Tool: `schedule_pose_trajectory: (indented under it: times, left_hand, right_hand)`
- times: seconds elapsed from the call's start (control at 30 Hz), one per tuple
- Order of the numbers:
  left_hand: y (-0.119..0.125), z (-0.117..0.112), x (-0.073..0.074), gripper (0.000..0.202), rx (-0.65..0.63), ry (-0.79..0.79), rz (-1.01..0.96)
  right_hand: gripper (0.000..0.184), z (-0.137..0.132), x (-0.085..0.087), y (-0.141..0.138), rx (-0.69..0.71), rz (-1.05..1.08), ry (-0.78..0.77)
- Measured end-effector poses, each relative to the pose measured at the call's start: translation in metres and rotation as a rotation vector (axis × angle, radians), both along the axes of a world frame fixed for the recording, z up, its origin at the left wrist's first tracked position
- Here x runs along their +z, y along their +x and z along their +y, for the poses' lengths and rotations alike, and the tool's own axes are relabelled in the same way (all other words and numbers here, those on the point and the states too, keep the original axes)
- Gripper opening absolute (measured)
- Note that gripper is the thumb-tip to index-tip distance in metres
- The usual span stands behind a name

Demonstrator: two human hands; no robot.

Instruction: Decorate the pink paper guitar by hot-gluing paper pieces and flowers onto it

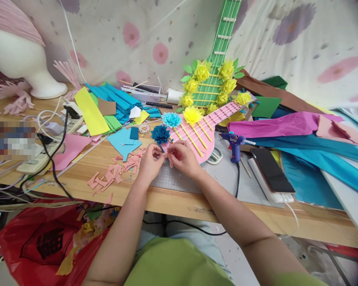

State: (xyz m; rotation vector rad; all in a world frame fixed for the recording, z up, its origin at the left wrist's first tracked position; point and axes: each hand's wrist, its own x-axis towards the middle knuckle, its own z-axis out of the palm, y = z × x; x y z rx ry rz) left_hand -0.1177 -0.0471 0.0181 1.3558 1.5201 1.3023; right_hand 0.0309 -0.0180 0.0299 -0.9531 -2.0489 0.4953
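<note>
My left hand [150,163] and my right hand [182,158] meet over the grey cutting mat [179,180], fingers pinched together on a small pink piece of paper [166,155] between them. Just beyond the fingers lies the pink paper guitar [204,127] with yellow strips across it. A dark blue paper flower [160,134], a light blue flower [171,119] and a yellow flower [192,115] sit on its upper edge. Pink paper scraps [113,174] lie to the left of my left hand.
A green paper guitar [219,51] with yellow flowers leans at the back. A blue glue gun [235,145], scissors [215,157] and a phone [271,170] lie right. Coloured paper sheets [113,107], a power strip [44,153], a white mannequin head [20,55] and a red bag [41,242] are left.
</note>
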Motion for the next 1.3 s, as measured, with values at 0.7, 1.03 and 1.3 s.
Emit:
schedule_pose_trajectory:
  times: [0.7,1.03,1.3]
  left_hand:
    - [0.009,0.003,0.004,0.05,0.029,-0.126,-0.36]
    - [0.011,0.001,0.01,0.049,0.074,-0.198,-0.431]
    - [0.012,-0.001,0.013,0.046,0.08,-0.206,-0.43]
  right_hand:
    - [0.014,0.001,0.0,0.0,0.015,-0.006,-0.009]
    - [0.016,0.002,-0.001,0.0,0.009,-0.018,-0.015]
    - [0.014,-0.001,0.003,-0.001,0.02,-0.001,-0.015]
